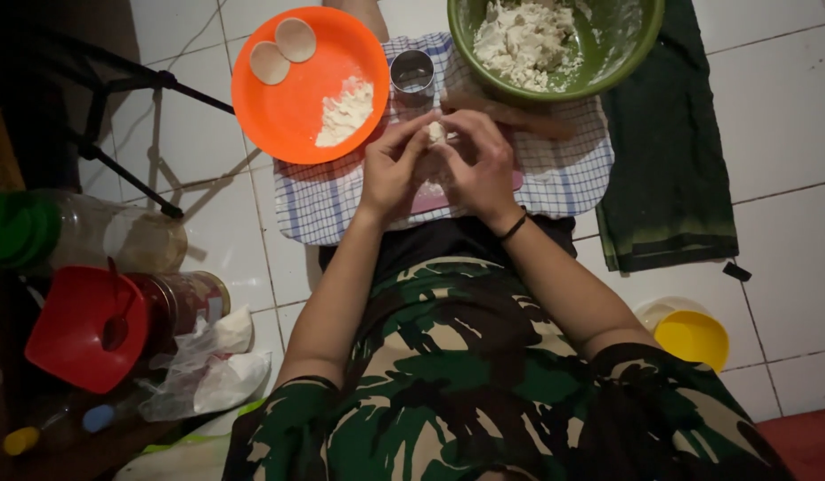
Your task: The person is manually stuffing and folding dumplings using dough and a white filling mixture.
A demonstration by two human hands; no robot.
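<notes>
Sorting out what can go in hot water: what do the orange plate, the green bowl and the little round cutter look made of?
The orange plate looks like plastic: even bright colour, soft sheen. The green bowl seems plastic too, smooth and dusted with flour. The round cutter looks like metal, grey with a mirror-like shine, though the picture cannot settle which kind.

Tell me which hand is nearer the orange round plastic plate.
Left. The left hand lies just below the orange round plastic plate, beside its lower right rim; the right hand sits farther right, beyond the small lump of white dough both pinch.
</notes>
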